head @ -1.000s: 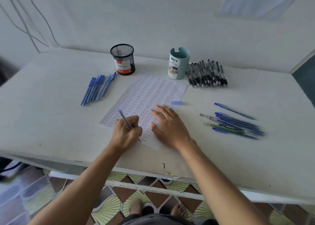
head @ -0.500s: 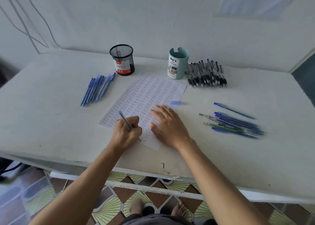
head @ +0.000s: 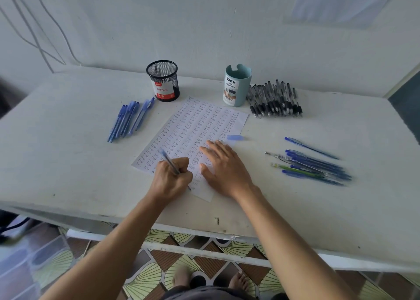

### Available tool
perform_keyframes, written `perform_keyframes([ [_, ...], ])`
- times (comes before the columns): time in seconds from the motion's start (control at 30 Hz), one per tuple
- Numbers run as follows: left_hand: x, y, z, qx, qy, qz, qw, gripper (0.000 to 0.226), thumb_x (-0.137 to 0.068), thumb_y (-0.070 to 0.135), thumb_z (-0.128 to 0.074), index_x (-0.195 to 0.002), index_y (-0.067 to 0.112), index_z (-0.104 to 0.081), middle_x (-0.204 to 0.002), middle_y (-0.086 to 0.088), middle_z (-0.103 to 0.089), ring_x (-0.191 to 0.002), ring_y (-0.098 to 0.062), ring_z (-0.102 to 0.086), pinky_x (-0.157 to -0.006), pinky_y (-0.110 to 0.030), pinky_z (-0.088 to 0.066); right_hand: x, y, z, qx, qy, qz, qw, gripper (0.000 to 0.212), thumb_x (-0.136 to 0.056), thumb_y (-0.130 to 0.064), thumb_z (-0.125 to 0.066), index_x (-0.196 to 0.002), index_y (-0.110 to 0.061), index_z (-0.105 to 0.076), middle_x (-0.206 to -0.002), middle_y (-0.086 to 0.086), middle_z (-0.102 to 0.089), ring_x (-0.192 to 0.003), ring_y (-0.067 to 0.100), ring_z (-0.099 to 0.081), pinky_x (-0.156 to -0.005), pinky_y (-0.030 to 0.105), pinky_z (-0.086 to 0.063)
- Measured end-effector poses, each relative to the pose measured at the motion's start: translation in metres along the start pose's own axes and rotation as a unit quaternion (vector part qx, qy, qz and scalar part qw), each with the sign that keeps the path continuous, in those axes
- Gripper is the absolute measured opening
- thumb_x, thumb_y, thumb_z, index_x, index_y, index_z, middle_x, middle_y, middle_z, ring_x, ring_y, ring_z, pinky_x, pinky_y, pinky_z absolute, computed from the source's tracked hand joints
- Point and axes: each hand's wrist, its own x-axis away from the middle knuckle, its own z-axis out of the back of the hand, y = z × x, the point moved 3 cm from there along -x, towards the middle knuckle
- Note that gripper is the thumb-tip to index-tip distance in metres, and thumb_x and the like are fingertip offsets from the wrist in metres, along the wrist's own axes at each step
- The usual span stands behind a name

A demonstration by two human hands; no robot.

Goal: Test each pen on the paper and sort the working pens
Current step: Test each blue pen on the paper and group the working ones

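A white paper [head: 195, 127] filled with rows of the handwritten word "test" lies slanted on the table. My left hand [head: 171, 179] grips a blue pen [head: 168, 160] with its tip on the paper's near corner. My right hand [head: 225, 169] lies flat on the paper, fingers spread, just right of the left hand. A blue pen cap [head: 235, 137] lies at the paper's right edge. Several blue pens [head: 128, 120] lie in a row at the left. A loose pile of blue and green pens [head: 314, 165] lies at the right. Several black pens [head: 275, 101] are heaped at the back.
A black mesh cup [head: 163, 80] and a teal desk organizer cup [head: 236, 85] stand behind the paper, near the wall. The white table [head: 68, 163] ends in a near edge just below my wrists. Patterned floor tiles and my feet show underneath.
My left hand has shifted slightly with the pen on the paper's near corner. My right hand stays flat on the sheet.
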Motion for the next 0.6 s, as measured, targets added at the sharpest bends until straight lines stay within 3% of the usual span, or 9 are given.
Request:
perform_keyframes([
  [0.5, 0.0011, 0.0076, -0.0031, 0.024, -0.01, -0.008, 1.0, 0.033, -0.059, 0.003, -0.05, -0.055, 0.023, -0.024, -0.049, 0.01, -0.024, -0.046, -0.008, -0.022, -0.044, -0.015, -0.017, -0.0009, 0.0005, -0.001, -0.005, 0.01, -0.004, 1.0, 0.081, -0.084, -0.055, -0.012, -0.152, -0.019, -0.037, -0.162, 0.006, -0.029, -0.151, 0.024, -0.019, -0.123, 0.036, -0.007],
  [0.6, 0.001, 0.0044, -0.0023, 0.023, -0.004, 0.004, 1.0, 0.032, -0.059, 0.004, -0.048, -0.055, 0.023, -0.024, -0.05, 0.008, -0.024, -0.047, -0.008, -0.022, -0.045, -0.016, -0.017, -0.0006, 0.0004, -0.001, 0.001, 0.005, -0.003, 1.0, 0.069, -0.093, -0.051, -0.022, -0.153, -0.019, -0.035, -0.162, 0.005, -0.027, -0.151, 0.023, -0.017, -0.123, 0.035, -0.006],
])
